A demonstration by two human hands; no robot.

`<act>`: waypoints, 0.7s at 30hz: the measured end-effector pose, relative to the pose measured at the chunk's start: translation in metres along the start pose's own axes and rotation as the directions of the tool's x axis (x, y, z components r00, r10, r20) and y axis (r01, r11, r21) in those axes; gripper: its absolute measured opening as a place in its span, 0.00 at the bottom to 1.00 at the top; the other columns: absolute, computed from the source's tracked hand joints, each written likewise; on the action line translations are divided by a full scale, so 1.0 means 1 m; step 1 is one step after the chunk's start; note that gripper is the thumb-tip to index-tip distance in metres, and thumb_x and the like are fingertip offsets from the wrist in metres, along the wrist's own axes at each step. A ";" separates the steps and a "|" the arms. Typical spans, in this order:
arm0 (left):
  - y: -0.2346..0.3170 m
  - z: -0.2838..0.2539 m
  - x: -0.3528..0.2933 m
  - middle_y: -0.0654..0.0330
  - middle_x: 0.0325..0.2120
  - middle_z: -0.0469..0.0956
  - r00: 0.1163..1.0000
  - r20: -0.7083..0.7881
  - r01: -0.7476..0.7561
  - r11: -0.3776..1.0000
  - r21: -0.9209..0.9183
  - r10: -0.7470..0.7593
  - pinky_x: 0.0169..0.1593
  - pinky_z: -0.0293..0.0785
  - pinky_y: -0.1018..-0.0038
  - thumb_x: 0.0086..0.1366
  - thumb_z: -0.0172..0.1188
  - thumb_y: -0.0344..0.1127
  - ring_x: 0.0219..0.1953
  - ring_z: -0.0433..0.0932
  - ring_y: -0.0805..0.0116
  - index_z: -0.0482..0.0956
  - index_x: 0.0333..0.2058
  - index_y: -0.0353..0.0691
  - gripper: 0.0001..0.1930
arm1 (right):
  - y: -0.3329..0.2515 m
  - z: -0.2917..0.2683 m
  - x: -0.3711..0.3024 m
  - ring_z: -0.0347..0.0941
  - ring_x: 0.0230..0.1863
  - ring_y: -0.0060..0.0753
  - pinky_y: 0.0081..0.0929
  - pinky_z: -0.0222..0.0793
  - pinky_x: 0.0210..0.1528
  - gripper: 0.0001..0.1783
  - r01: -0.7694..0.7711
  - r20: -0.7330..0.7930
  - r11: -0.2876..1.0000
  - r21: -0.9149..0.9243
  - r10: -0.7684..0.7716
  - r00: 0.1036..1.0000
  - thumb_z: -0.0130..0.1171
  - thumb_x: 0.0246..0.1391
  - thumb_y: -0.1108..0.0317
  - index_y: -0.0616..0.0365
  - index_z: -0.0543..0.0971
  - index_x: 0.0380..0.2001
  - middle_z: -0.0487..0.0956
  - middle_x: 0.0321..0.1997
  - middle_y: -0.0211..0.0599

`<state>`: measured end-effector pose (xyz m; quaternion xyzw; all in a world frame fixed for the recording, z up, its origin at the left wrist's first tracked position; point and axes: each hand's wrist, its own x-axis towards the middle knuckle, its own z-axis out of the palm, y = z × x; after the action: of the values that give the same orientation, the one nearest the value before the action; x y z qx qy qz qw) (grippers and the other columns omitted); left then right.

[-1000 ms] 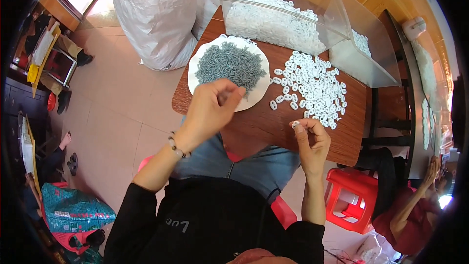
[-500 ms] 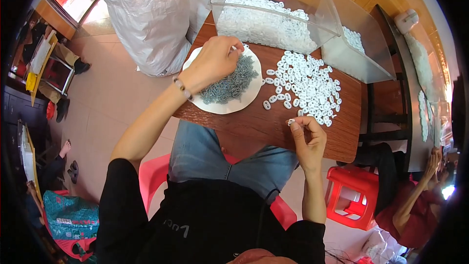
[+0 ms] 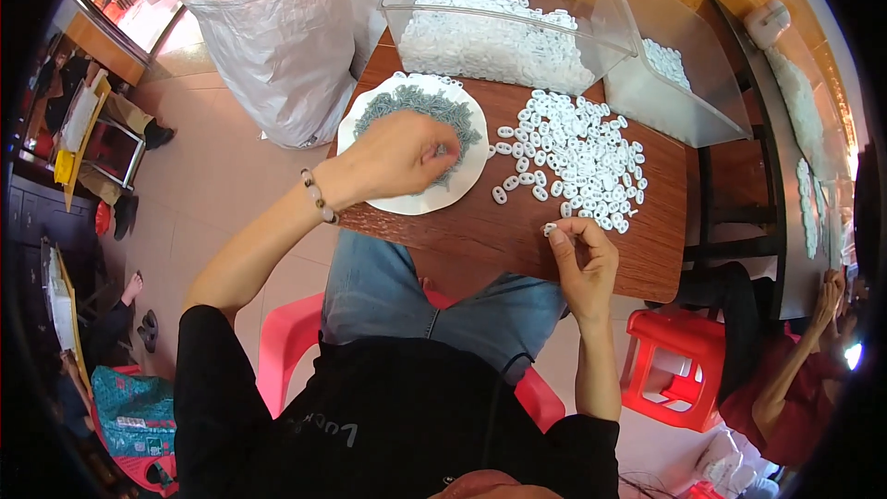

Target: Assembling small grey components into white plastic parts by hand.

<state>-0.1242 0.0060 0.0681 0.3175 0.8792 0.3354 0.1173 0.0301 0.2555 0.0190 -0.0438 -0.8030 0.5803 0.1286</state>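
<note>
A white plate (image 3: 356, 118) holds a heap of small grey screws (image 3: 407, 103). Over the heap hovers my left hand (image 3: 399, 155), its thumb and fingers curled together; whatever they grip is too small to make out. At the table's near edge, my right hand (image 3: 585, 254) pinches a small white oval piece (image 3: 550, 229) between thumb and fingertips. Beyond that hand a loose pile of white oval two-hole pieces (image 3: 587, 162) is spread over the brown table (image 3: 443, 231). A few of them lie apart, beside the plate.
A clear bin (image 3: 499, 42) full of white pieces stands at the table's back, with another clear bin (image 3: 670, 92) to its right. A large white sack (image 3: 277, 46) is at the left. A red stool (image 3: 673, 370) stands at right, near another person's sleeve (image 3: 776, 397).
My left hand has come nearer to me, from the plate's far side to over the middle of the screws. The right hand keeps its pinch on the white piece, almost in the same place.
</note>
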 end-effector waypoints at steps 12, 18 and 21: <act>-0.020 0.011 -0.016 0.56 0.34 0.69 0.912 0.079 -0.410 0.881 0.237 0.403 0.38 0.70 0.64 0.55 0.62 0.32 0.40 0.72 0.53 0.77 0.32 0.43 0.06 | -0.011 0.012 0.003 0.69 0.33 0.14 0.13 0.64 0.38 0.04 0.069 0.063 0.995 -0.077 -0.064 0.996 0.58 0.57 0.74 0.64 0.78 0.33 0.77 0.30 0.25; -0.021 0.025 -0.009 0.55 0.36 0.69 0.923 0.086 -0.385 0.887 0.256 0.376 0.40 0.70 0.63 0.54 0.62 0.32 0.41 0.71 0.53 0.76 0.30 0.43 0.05 | -0.011 0.010 -0.001 0.69 0.32 0.14 0.13 0.64 0.37 0.04 0.067 0.046 0.993 -0.099 -0.062 0.997 0.57 0.57 0.74 0.64 0.77 0.32 0.77 0.29 0.25; -0.022 0.028 -0.012 0.55 0.35 0.69 0.914 0.042 -0.400 0.884 0.242 0.403 0.39 0.70 0.63 0.55 0.61 0.32 0.41 0.71 0.54 0.76 0.28 0.42 0.04 | -0.008 0.011 -0.001 0.68 0.32 0.13 0.13 0.64 0.37 0.04 0.037 0.049 0.998 -0.043 -0.035 0.998 0.58 0.57 0.74 0.63 0.77 0.31 0.77 0.29 0.25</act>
<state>-0.1132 0.0002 0.0326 0.5029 0.8296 0.2427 0.0011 0.0287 0.2423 0.0235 -0.0181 -0.8191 0.5610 0.1187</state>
